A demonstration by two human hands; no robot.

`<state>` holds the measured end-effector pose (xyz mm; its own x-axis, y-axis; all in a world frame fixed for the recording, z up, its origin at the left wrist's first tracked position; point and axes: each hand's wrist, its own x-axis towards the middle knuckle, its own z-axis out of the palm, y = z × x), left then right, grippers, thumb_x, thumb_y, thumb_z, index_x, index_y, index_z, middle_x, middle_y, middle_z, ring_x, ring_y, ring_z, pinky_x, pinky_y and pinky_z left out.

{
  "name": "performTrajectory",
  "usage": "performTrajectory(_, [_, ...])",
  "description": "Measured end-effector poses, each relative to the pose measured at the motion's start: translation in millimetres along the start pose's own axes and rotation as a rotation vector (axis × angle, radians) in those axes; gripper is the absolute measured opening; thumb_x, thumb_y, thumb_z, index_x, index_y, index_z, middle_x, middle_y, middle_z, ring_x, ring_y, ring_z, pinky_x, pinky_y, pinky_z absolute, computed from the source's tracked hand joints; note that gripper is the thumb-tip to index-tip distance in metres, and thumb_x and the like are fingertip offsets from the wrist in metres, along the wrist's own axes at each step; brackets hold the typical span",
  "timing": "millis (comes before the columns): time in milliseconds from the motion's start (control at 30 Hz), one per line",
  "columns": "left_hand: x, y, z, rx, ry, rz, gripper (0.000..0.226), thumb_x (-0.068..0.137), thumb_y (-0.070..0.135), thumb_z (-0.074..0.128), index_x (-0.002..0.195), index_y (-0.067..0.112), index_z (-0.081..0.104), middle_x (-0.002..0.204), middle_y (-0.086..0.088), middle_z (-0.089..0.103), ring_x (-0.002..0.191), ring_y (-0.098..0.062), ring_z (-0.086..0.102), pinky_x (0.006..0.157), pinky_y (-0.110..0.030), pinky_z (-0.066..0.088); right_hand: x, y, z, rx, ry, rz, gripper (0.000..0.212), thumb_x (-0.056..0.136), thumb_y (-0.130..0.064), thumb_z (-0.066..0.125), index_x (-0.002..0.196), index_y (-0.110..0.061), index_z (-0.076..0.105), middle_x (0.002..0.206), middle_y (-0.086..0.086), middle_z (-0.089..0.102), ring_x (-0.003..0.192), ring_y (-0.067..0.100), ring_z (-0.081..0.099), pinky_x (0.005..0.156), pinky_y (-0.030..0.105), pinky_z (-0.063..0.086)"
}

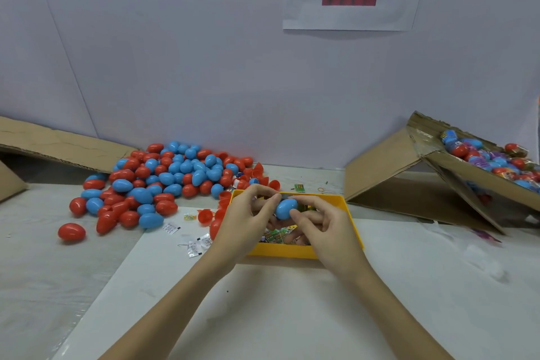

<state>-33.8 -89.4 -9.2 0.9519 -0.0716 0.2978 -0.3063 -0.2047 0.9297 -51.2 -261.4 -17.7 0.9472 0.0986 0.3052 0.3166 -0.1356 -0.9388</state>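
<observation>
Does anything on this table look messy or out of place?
Yes. One red egg lies apart from the pile, small white sachets lie scattered left of the yellow tray, and the cardboard box at right sits tilted.

Egg pile left; cardboard box right.
</observation>
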Motion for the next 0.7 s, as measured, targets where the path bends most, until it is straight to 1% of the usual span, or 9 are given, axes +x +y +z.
performTrajectory(67, [-0.1,0.4,-1.6,0.048,-0.021,0.033,0.021,0.104,0.033,0.054,0.107,0.019,0.069,0.087,0.002,0.075,0.078,-0.015,0.074,0.074,-0.035,0.063,1.1,0.5,1.4,0.052,0.044,0.044,0.017,0.096,-0.022,0.069,0.110,-0.012,0.066,0.084,0.007,0.078,0.068,0.029,0.075,0.064,0.036,0.059])
performTrajectory(100, [0.1,1.3,-2.7,0.067,-0.047,0.055,0.021,0.105,0.033,0.053,0.108,0.020,0.069,0.091,0.003,0.074,0.081,-0.014,0.073,0.076,-0.035,0.063,1.5,0.4,1.7,0.068,0.062,0.062,0.019,0.095,-0.024,0.071,0.106,-0.009,0.065,0.081,0.009,0.078,0.067,0.029,0.074,0.061,0.034,0.057])
performTrajectory(200, [1.2,3.6,-7.3,0.030,-0.194,0.066,0.022,0.100,0.030,0.064,0.122,0.028,0.064,0.108,0.008,0.069,0.093,-0.014,0.071,0.081,-0.033,0.062,1.9,-2.0,0.5,0.050,0.085,0.089,0.031,0.091,-0.033,0.072,0.098,-0.004,0.063,0.076,0.011,0.076,0.068,0.025,0.074,0.057,0.029,0.055])
performTrajectory(300, [1.2,4.1,-6.6,-0.021,-0.240,0.057,0.024,0.097,0.023,0.069,0.121,0.026,0.065,0.109,0.005,0.070,0.094,-0.017,0.072,0.084,-0.031,0.061,2.6,-5.3,-2.4,0.034,0.068,0.087,0.039,0.095,-0.043,0.060,0.098,-0.004,0.065,0.074,0.011,0.075,0.065,0.027,0.073,0.056,0.027,0.056])
performTrajectory(367, [1.4,4.1,-5.8,-0.046,-0.208,0.052,0.018,0.099,0.021,0.065,0.118,0.022,0.067,0.105,0.004,0.074,0.091,-0.017,0.074,0.081,-0.027,0.060,3.3,-6.5,-4.6,0.063,0.059,0.081,0.035,0.103,-0.038,0.050,0.106,-0.006,0.065,0.075,0.012,0.075,0.063,0.026,0.071,0.057,0.027,0.057])
performTrajectory(433, [1.9,3.8,-5.8,-0.058,-0.189,0.038,0.017,0.101,0.023,0.062,0.116,0.021,0.068,0.103,0.005,0.076,0.089,-0.018,0.075,0.080,-0.024,0.059,2.6,-6.5,-5.7,0.073,0.043,0.040,0.021,0.106,-0.026,0.052,0.115,-0.011,0.063,0.077,0.009,0.074,0.062,0.022,0.069,0.056,0.025,0.055])
performTrajectory(500, [3.0,2.4,-6.4,-0.067,-0.179,0.021,0.017,0.102,0.026,0.060,0.115,0.019,0.069,0.100,0.003,0.077,0.088,-0.019,0.075,0.079,-0.026,0.060,1.4,-6.0,-5.2,0.049,0.040,0.003,0.015,0.104,-0.018,0.057,0.114,-0.012,0.065,0.075,0.005,0.072,0.061,0.018,0.067,0.055,0.023,0.052])
performTrajectory(567, [3.3,1.7,-5.7,-0.044,-0.201,0.027,0.019,0.102,0.029,0.059,0.113,0.019,0.069,0.096,0.000,0.077,0.085,-0.019,0.075,0.079,-0.028,0.061,1.7,-4.3,-5.1,0.045,0.080,0.009,0.015,0.103,-0.019,0.059,0.110,-0.010,0.068,0.071,0.003,0.071,0.060,0.014,0.065,0.055,0.024,0.052])
performTrajectory(700, [4.1,-3.0,-4.6,0.038,-0.226,0.064,0.023,0.097,0.031,0.068,0.115,0.018,0.066,0.094,0.002,0.076,0.081,-0.018,0.075,0.077,-0.030,0.062,2.2,-5.2,-5.6,0.065,0.102,0.039,0.017,0.101,-0.022,0.061,0.108,-0.009,0.070,0.074,0.002,0.073,0.062,0.012,0.066,0.057,0.022,0.053])
